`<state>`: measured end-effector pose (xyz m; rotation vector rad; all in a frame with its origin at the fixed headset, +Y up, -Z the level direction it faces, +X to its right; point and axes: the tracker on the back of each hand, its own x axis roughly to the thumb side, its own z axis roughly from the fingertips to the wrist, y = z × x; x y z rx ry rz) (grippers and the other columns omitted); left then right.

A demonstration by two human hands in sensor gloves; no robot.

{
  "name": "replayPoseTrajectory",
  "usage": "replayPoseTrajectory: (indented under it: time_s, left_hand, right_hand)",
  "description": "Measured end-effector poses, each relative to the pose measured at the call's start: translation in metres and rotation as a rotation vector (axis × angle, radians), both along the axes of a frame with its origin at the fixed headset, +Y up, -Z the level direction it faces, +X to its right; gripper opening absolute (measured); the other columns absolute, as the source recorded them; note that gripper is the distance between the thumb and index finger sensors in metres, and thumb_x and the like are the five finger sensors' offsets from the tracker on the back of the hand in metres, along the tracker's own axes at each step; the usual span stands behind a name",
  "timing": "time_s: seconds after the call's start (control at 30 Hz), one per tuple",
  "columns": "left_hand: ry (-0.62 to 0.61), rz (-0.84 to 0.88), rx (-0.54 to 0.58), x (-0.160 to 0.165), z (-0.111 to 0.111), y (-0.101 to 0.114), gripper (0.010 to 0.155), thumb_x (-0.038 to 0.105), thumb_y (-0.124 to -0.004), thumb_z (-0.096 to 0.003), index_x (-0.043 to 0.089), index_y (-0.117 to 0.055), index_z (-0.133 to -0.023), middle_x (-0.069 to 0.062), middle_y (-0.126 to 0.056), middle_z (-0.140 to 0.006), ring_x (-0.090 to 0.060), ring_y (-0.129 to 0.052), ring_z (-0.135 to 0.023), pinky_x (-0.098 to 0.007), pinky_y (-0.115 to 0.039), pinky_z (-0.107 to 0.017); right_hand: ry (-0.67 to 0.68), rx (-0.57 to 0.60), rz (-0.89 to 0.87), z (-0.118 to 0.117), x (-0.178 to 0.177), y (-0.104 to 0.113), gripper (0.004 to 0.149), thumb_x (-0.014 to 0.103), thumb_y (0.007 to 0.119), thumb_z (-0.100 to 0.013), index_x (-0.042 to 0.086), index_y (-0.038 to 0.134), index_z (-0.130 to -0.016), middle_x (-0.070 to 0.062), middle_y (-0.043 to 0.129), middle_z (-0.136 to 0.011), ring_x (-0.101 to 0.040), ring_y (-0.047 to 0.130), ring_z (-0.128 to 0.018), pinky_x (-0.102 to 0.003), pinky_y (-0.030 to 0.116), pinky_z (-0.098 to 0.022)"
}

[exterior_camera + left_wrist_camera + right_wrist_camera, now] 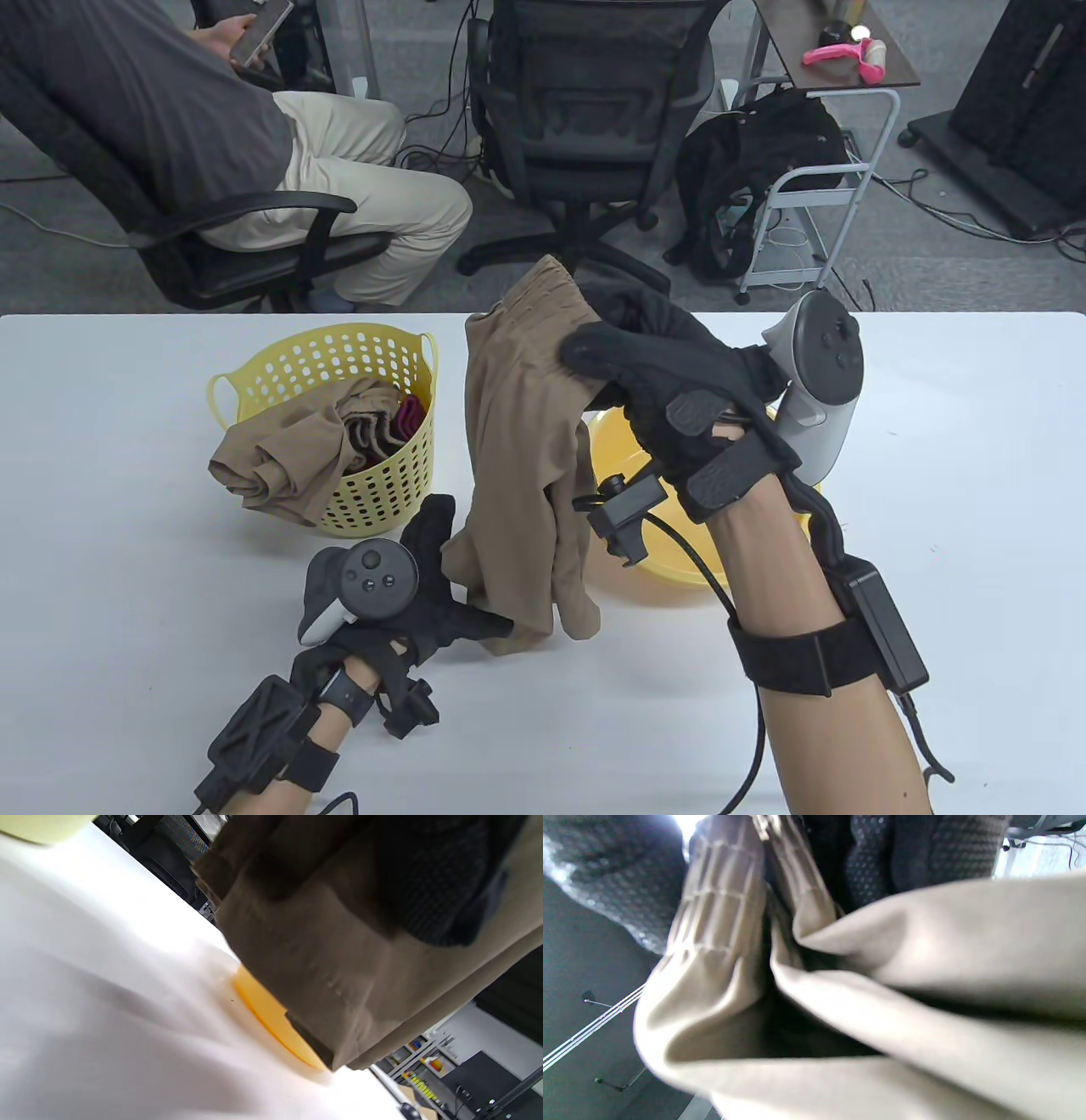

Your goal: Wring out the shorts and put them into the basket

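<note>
Tan shorts hang lengthwise above the white table. My right hand grips their waistband at the top, and that band fills the right wrist view as tan shorts. My left hand holds the lower hem between thumb and fingers; the left wrist view shows the tan shorts with a gloved finger over them. The yellow perforated basket stands at the left, with another tan garment draped over its rim and a dark red cloth inside.
A yellow basin sits on the table behind the hanging shorts, under my right forearm; its edge shows as the yellow basin. Beyond the table's far edge are a seated person, an office chair and a cart.
</note>
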<state>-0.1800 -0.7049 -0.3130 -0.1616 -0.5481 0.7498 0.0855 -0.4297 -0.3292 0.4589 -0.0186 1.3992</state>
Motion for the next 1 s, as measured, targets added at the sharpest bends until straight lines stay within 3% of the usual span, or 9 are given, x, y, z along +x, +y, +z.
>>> replayPoseTrajectory:
  time_s: [0.13, 0.3, 0.4, 0.5, 0.6, 0.7, 0.83, 1.0]
  left_hand:
    - [-0.075, 0.070, -0.035, 0.005, -0.003, -0.001, 0.140, 0.058, -0.101, -0.0309, -0.003, -0.003, -0.110, -0.040, -0.013, -0.119, -0.069, -0.026, -0.109, -0.082, -0.037, -0.066]
    - [-0.025, 0.145, -0.038, 0.005, -0.003, -0.002, 0.125, 0.052, -0.104, -0.0311, 0.006, -0.023, -0.114, -0.021, -0.049, -0.121, -0.054, -0.054, -0.113, -0.080, -0.043, -0.067]
    - [0.024, 0.174, 0.005, 0.003, -0.002, -0.001, 0.109, 0.047, -0.106, -0.0316, 0.014, -0.040, -0.112, -0.003, -0.076, -0.108, -0.039, -0.075, -0.107, -0.075, -0.052, -0.068]
    - [0.032, 0.191, 0.017, 0.002, -0.002, 0.001, 0.094, 0.042, -0.106, -0.0340, 0.018, -0.053, -0.107, 0.004, -0.090, -0.092, -0.032, -0.089, -0.097, -0.073, -0.056, -0.068]
    - [0.042, 0.209, 0.027, 0.000, -0.002, 0.003, 0.078, 0.035, -0.104, -0.0394, 0.019, -0.062, -0.103, 0.005, -0.097, -0.079, -0.031, -0.097, -0.087, -0.073, -0.057, -0.067]
    - [0.012, 0.213, 0.011, -0.001, -0.002, 0.003, 0.063, 0.032, -0.099, -0.0467, 0.022, -0.068, -0.100, 0.000, -0.097, -0.079, -0.034, -0.097, -0.085, -0.075, -0.057, -0.066]
    - [0.020, 0.253, -0.028, -0.002, -0.002, 0.002, 0.037, 0.028, -0.092, -0.0527, 0.023, -0.084, -0.088, -0.006, -0.096, -0.077, -0.040, -0.095, -0.081, -0.078, -0.055, -0.064]
    - [0.003, 0.189, -0.023, -0.005, -0.002, 0.004, 0.036, 0.032, -0.085, -0.0550, 0.020, -0.081, -0.088, -0.005, -0.095, -0.074, -0.040, -0.092, -0.083, -0.078, -0.054, -0.064]
  right_hand:
    - [0.036, 0.001, -0.023, -0.003, -0.011, -0.002, 0.067, 0.055, 0.093, -0.046, 0.007, 0.074, -0.088, -0.013, 0.090, -0.074, -0.034, 0.099, -0.056, -0.039, 0.087, -0.043]
    - [0.062, 0.001, -0.047, -0.005, -0.022, -0.004, 0.067, 0.055, 0.093, -0.047, 0.007, 0.074, -0.088, -0.013, 0.090, -0.074, -0.034, 0.099, -0.056, -0.039, 0.087, -0.043]
    - [0.067, 0.003, -0.054, -0.006, -0.023, -0.005, 0.067, 0.055, 0.093, -0.047, 0.007, 0.074, -0.089, -0.013, 0.090, -0.074, -0.034, 0.099, -0.056, -0.039, 0.087, -0.043]
    - [0.064, 0.004, -0.064, -0.006, -0.020, -0.006, 0.067, 0.055, 0.093, -0.047, 0.007, 0.074, -0.089, -0.013, 0.090, -0.074, -0.034, 0.099, -0.057, -0.039, 0.087, -0.043]
    - [0.051, 0.006, -0.068, -0.006, -0.014, -0.007, 0.067, 0.055, 0.093, -0.047, 0.007, 0.074, -0.089, -0.013, 0.090, -0.075, -0.034, 0.099, -0.057, -0.039, 0.087, -0.043]
    - [0.030, 0.010, -0.068, -0.006, -0.006, -0.008, 0.067, 0.055, 0.093, -0.047, 0.007, 0.073, -0.089, -0.012, 0.090, -0.075, -0.034, 0.098, -0.057, -0.039, 0.087, -0.044]
    - [-0.001, 0.009, -0.070, -0.006, 0.006, -0.010, 0.067, 0.055, 0.093, -0.047, 0.007, 0.073, -0.089, -0.012, 0.089, -0.075, -0.034, 0.098, -0.058, -0.039, 0.087, -0.044]
    - [-0.040, 0.020, -0.060, -0.007, 0.019, -0.013, 0.067, 0.055, 0.093, -0.048, 0.008, 0.072, -0.090, -0.012, 0.089, -0.076, -0.034, 0.098, -0.058, -0.039, 0.087, -0.045]
